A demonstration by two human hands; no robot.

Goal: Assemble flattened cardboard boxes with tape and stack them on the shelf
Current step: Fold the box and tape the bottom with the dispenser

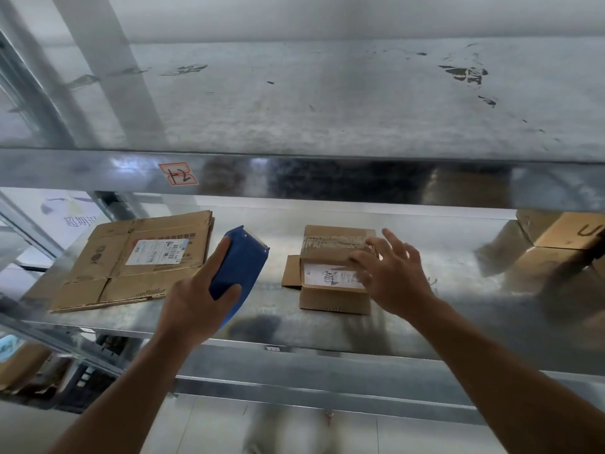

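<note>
Shiny galvanized shelf [458, 250], scuffed and reflective. The small cardboard box [334, 301] sits mid-shelf, plain brown corrugated, with wrinkly tape across its far top and a white label nearer me. Its long side runs front to back and one loose flap pokes out left. My right hand [393, 273] is over its right top edge, fingers spread and relaxed; it's blurry, so probably just touching. My left hand [193, 299] is wrapped around a blue plastic tape dispenser [242, 257], which angles away up-right, clear of the box. The flattened cardboard stack [137, 257] lies flat at left.
</note>
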